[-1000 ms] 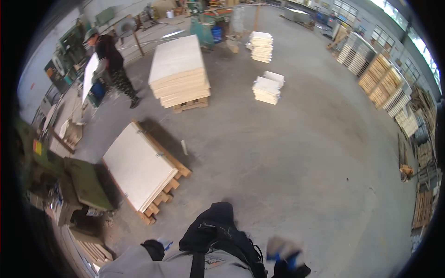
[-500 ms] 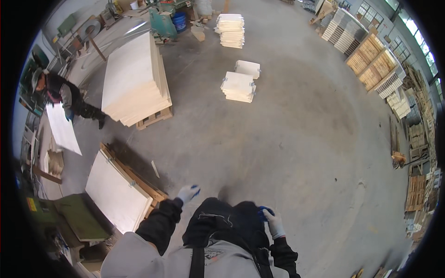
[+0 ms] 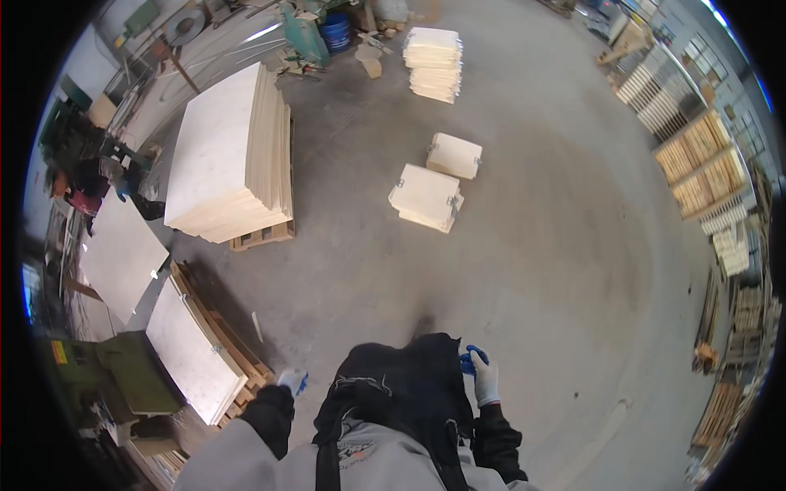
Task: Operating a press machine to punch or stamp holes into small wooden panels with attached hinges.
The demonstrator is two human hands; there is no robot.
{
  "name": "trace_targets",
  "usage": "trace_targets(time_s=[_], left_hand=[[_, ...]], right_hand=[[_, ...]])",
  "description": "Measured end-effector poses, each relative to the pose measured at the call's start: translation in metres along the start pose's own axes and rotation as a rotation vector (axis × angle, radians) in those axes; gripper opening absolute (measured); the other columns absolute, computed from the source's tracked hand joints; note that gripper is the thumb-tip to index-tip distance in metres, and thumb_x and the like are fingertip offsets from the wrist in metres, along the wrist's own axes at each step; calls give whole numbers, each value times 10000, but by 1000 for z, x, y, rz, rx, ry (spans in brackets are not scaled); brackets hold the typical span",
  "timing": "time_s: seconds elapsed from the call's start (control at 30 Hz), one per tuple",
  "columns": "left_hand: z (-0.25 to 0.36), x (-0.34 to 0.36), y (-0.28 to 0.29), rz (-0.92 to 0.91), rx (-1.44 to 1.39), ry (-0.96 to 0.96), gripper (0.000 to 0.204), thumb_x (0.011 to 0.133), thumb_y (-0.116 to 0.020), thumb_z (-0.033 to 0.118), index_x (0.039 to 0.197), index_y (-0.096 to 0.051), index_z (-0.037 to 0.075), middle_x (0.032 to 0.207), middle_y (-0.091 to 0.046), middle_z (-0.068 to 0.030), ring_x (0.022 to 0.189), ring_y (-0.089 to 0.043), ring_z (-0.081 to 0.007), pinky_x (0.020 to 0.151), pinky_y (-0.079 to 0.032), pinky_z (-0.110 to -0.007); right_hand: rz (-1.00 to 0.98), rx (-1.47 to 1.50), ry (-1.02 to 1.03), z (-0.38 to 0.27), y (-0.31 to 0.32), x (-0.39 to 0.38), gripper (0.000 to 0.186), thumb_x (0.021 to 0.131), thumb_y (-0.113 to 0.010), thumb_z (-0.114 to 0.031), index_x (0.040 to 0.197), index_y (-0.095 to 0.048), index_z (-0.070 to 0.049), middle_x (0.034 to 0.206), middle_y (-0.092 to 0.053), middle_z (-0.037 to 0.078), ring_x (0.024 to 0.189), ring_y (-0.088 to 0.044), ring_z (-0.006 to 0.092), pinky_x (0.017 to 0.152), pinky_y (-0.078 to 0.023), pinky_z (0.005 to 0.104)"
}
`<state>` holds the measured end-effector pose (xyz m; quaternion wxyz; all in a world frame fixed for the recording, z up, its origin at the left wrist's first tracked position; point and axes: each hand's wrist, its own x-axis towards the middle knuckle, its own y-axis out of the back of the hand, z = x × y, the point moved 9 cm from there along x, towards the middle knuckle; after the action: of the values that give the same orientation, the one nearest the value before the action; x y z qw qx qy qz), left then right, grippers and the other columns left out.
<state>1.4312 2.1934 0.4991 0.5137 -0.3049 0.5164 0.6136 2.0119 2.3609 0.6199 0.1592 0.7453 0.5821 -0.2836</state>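
Observation:
My left hand [image 3: 293,381], in a white glove with blue on the fingers, hangs free beside my left thigh. Nothing shows in it, and its fingers look loosely stretched. Closest to it is a low stack of pale wooden panels [image 3: 192,348] with small metal clips at the edge, lying on a wooden pallet [image 3: 214,319]. My right hand [image 3: 484,376], gloved the same way, is held out by my right thigh. Its blue fingers are loosely bent and apart, with no object visible between them.
At the left a co-worker [image 3: 86,184] holds a large pale panel [image 3: 123,254] over the low stack. A tall panel stack [image 3: 217,147] stands on a pallet. Ahead are smaller board piles [image 3: 426,192] and a taller pile [image 3: 432,61]. Pallets [image 3: 704,164] line the right side.
The floor piles sit lower and nearer in view. My left hand has swung down and back toward my side. The co-worker's panel has moved over the low stack.

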Motion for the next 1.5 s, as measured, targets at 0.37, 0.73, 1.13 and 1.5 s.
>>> trace_targets(time_s=[0.37, 0.73, 1.13, 1.5], left_hand=[[118, 27, -138, -93, -365, 218, 257, 980, -623, 380, 993, -700, 135, 785, -701, -8, 645, -647, -141, 577, -496, -323], [574, 84, -102, -56, -758, -270, 309, 1023, -584, 221, 1215, -655, -10, 1023, -729, -99, 905, -701, -162, 791, -538, -283], [591, 212, -297, 191, -854, -59, 290, 977, -648, 190, 1186, -667, -10, 1064, -718, -101, 979, -666, -175, 891, -528, -318], [602, 459, -441, 262, -938, 155, 639, 942, -709, 159, 1476, -393, 4, 1292, -579, -108, 1134, -609, -189, 930, -521, -302]], right_hand=[[-297, -724, 65, -260, -127, 315, 323, 984, -646, -309, 1180, -693, -57, 978, -728, 87, 833, -687, 125, 766, -546, 292], [-633, -1231, 3, -275, -248, 475, 380, 977, -603, -400, 1231, -666, -125, 1138, -718, 128, 1111, -661, 357, 971, -507, 419], [-904, -1555, 162, -224, -320, 733, 494, 926, -616, -539, 1156, -684, -107, 1101, -717, 204, 1077, -657, 407, 949, -506, 471], [-857, -1755, -193, -99, -324, 942, 1217, 776, -709, -718, 1574, -217, 59, 1608, -309, 275, 1502, -298, 386, 1223, -284, 407]])
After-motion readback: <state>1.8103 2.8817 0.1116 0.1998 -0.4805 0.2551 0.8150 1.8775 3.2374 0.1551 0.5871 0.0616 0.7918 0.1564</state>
